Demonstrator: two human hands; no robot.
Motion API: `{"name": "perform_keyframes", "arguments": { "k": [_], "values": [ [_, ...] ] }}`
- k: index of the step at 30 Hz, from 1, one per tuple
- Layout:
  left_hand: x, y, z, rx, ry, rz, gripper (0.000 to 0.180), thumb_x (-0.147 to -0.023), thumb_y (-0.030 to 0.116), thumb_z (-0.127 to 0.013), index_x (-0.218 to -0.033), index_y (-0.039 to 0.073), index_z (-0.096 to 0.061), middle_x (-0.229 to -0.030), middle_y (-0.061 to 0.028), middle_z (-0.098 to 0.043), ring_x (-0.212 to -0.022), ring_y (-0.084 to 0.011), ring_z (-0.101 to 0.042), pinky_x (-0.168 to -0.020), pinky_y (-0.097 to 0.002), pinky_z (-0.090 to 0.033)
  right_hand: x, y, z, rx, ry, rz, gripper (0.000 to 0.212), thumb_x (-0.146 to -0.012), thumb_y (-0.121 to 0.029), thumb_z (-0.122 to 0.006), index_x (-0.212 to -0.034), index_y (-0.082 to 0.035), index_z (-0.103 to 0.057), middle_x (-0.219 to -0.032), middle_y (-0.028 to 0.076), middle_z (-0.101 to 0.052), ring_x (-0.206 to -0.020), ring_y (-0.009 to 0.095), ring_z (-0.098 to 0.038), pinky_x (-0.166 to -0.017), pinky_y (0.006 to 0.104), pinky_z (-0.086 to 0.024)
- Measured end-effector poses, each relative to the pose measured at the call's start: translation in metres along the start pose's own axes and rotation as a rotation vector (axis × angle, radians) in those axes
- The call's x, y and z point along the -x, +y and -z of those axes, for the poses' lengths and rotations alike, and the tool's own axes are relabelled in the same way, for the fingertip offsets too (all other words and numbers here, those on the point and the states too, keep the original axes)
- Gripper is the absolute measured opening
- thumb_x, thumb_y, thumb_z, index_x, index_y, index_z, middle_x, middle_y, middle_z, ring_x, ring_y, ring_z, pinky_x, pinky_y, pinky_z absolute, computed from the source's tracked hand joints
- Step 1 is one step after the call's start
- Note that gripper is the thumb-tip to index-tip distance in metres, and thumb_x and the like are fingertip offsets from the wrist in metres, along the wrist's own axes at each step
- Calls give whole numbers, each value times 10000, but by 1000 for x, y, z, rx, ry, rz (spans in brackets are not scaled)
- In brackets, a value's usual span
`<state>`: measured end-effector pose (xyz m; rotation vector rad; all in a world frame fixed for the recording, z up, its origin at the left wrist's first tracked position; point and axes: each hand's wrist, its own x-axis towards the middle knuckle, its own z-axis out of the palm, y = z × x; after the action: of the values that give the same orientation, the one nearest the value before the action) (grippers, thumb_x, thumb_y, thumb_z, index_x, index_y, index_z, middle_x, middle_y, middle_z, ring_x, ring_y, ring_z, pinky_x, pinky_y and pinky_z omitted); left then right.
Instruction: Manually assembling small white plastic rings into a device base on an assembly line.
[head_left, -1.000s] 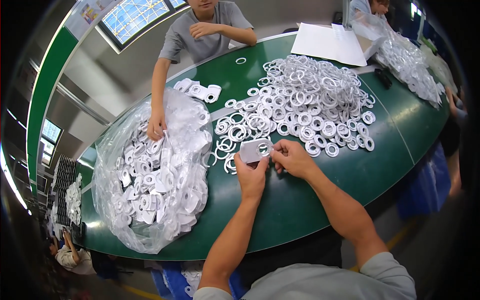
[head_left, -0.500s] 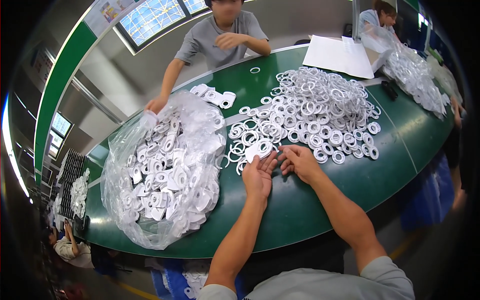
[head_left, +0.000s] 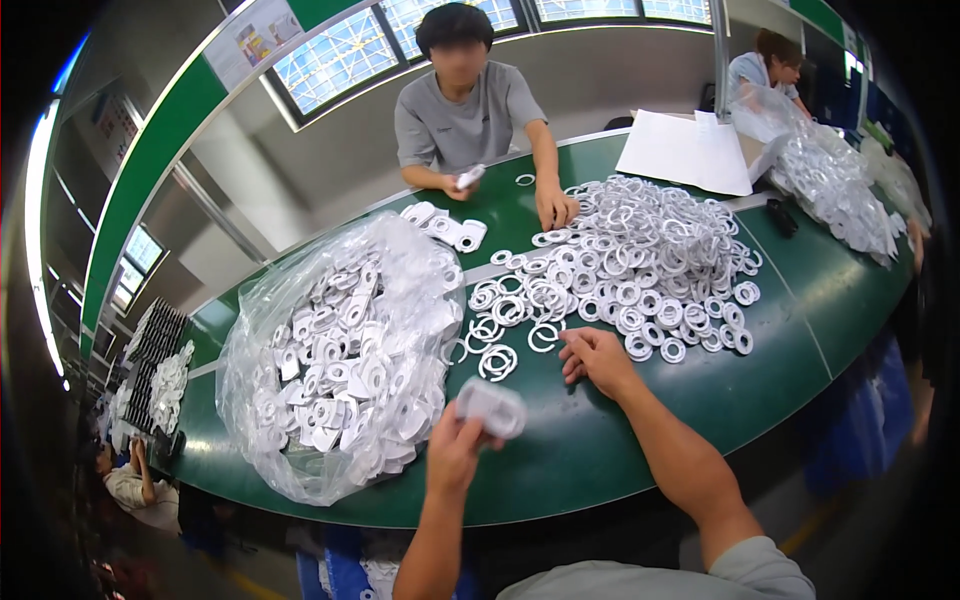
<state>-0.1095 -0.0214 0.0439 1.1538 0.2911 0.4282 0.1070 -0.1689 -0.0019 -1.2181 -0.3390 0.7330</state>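
Observation:
My left hand (head_left: 457, 452) is closed on a white plastic part with a round hole (head_left: 507, 412), blurred by motion, held above the green table. To its left lies a clear plastic bag (head_left: 235, 385) full of similar white parts (head_left: 325, 410). My right hand (head_left: 598, 362) is loosely curled with its fingers a little apart and nothing seen in them. Its fingertips are beside a loose white ring (head_left: 543, 337), at the near edge of a large heap of white rings (head_left: 650, 250).
Across the green table (head_left: 600, 460), a person in a grey shirt holds a white part (head_left: 468, 178) and reaches to the ring heap. Several white parts (head_left: 440, 225) lie behind the bag. White sheets (head_left: 680, 150), a dark object (head_left: 781, 216) and another bag (head_left: 835, 190) are at the far right.
My left hand has moved left and toward me with the white part, away from my right hand. The person opposite has shifted from the bag to the ring heap. The view has tilted.

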Motion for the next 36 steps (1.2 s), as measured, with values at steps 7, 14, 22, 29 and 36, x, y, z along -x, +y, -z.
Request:
{"name": "perform_keyframes", "arguments": {
  "k": [7, 14, 22, 29, 36],
  "values": [
    [207, 32, 142, -615, 186, 282, 443, -846, -2, -548, -1283, -59, -506, -1090, -114, -632, -918, -193, -629, -847, -304, -493, -1, -2, -9, 104, -4, -4, 307, -973, -219, -506, -1129, 31, -590, -854, 114, -600, -604, 150, -597, -528, 274, -532],
    [253, 63, 172, -1469, 494, 229, 445, -834, 85, -647, -1257, 23, -527, -803, -129, -693, -686, -207, -674, -640, -329, -523, -4, -3, 2, 129, 60, 35, 313, -942, -242, -563, -1119, 12, -605, -815, 75, -595, -564, 107, -569, -483, 235, -497],
    [64, 116, 169, -1141, 542, -297, 191, -873, 106, -608, -1018, -13, -646, -742, -74, -669, -645, -110, -628, -543, -238, -461, -4, 5, 1, 169, 38, 55, 308, -971, -226, -524, -1138, 23, -593, -801, 66, -574, -552, 103, -559, -467, 229, -488],
    [-83, 85, 197, -1679, 516, 57, 441, -774, 438, -662, -876, 10, -674, -821, -215, -674, -799, -385, -646, -716, -455, -501, 1, 2, 1, 157, 12, 46, 300, -960, -210, -531, -1098, 49, -596, -797, 84, -590, -573, 119, -581, -478, 237, -502],
    [-81, 87, 176, -1538, 562, 29, 490, -677, 242, -770, -1045, -13, -572, -846, -187, -672, -736, -328, -651, -658, -406, -500, -2, -7, -2, 243, -1, 5, 291, -953, -233, -545, -1034, 40, -606, -764, 80, -594, -568, 136, -597, -475, 263, -502]
  ]
}}
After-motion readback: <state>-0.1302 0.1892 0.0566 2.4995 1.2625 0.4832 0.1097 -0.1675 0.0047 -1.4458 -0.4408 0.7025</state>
